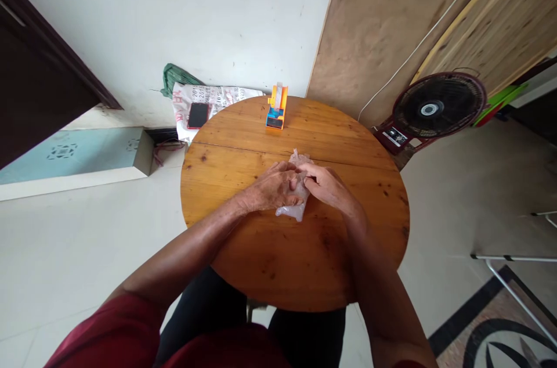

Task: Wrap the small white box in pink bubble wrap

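A round wooden table [270, 275] was placed close to a white wall [226, 14], its near edge partly blocked by the arms. Around the middle of the tabletop, a crumpled, see-through plastic packet [300, 211] was mostly covered by both hands, so its contents couldn't really be made out. The left hand [276, 187] was laid across it, fingers bent; the right hand [326, 185] was brought in at its right side, fingertips touching it. The tips were bunched together, so whether anything was gripped by either hand couldn't be told. Further back, a yellow-and-blue tape dispenser [276, 109] was parked near the far edge. To its left, a dark phone [198, 115] was left on printed sheeting [180, 101], partly hidden by the tabletop.
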Tool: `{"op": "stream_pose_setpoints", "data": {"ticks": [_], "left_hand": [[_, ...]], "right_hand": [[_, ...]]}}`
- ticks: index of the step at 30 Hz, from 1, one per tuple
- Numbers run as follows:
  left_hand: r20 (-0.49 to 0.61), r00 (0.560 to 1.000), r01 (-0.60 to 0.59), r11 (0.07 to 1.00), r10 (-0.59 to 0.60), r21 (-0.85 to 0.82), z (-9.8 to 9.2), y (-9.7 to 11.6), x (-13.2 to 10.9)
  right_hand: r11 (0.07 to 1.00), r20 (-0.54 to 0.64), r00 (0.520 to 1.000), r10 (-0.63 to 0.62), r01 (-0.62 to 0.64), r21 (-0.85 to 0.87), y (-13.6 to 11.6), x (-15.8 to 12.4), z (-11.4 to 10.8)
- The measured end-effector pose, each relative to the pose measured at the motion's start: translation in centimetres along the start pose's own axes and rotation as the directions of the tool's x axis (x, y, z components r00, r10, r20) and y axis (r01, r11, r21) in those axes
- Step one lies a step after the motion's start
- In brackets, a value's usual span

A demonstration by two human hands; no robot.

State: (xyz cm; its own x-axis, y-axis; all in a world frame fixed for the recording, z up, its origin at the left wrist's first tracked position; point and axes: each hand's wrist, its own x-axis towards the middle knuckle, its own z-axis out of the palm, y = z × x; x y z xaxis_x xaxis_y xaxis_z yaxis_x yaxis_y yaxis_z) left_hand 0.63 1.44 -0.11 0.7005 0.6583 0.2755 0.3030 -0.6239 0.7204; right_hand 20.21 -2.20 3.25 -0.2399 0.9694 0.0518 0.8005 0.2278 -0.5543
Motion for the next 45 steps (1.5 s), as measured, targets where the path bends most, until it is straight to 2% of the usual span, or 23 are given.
{"op": "stream_pose_setpoints", "data": {"ticks": [8, 12, 15, 20, 24, 27, 35, 37, 40, 45], "left_hand": [[0.023, 0.999, 0.036, 0.999, -0.035, -0.041, 0.1, -0.1, 0.1], [0.009, 0.998, 0.056, 0.996, -0.055, -0.067, 0.1, 0.1, -0.1], [0.025, 0.998, 0.064, 0.992, -0.062, -0.108, 0.1, 0.1, -0.1], [0.045, 0.999, 0.028, 0.988, -0.022, -0.15, 0.5, -0.4, 0.1], [0.059, 0.998, 0.007, 0.986, 0.002, -0.164, 0.6, -0.5, 0.5], [0.071, 0.997, -0.025, 0.984, 0.038, -0.178, 0.3, -0.3, 0.5], [0.001, 1.0, -0.017, 0.999, 0.017, 0.029, 0.1, -0.4, 0.1], [-0.001, 0.999, -0.036, 0.995, 0.036, 0.088, 0.1, -0.4, 0.0], [0.054, 0.997, -0.063, 0.988, 0.057, 0.137, -0.1, -0.3, 0.0], [0.105, 0.994, -0.017, 0.995, 0.006, 0.101, -0.1, -0.6, -0.2]], "right_hand": [[0.99, 0.023, 0.999, -0.04, 0.043, -0.132, -1.0, -1.1, -0.1], [0.966, -0.097, 0.995, -0.037, 0.011, -0.258, -0.3, -1.5, -0.1], [0.957, -0.15, 0.988, -0.025, -0.019, -0.289, 0.5, -1.9, -0.2], [0.973, -0.185, 0.982, -0.037, -0.007, -0.231, 1.1, -1.9, 0.2], [0.988, -0.246, 0.969, -0.026, -0.013, -0.153, 1.1, -1.3, 1.4], [0.991, -0.243, 0.97, 0.005, -0.037, -0.129, 1.2, -0.8, 2.4], [0.979, -0.22, 0.963, 0.157, -0.18, -0.091, 1.5, 0.0, 3.3], [0.974, -0.238, 0.953, 0.189, -0.214, -0.08, 1.5, 0.1, 3.4], [0.966, -0.276, 0.93, 0.241, -0.258, -0.026, 1.4, 0.2, 3.4], [0.951, -0.377, 0.88, 0.288, -0.308, 0.007, 2.1, 0.3, 3.2]]}}
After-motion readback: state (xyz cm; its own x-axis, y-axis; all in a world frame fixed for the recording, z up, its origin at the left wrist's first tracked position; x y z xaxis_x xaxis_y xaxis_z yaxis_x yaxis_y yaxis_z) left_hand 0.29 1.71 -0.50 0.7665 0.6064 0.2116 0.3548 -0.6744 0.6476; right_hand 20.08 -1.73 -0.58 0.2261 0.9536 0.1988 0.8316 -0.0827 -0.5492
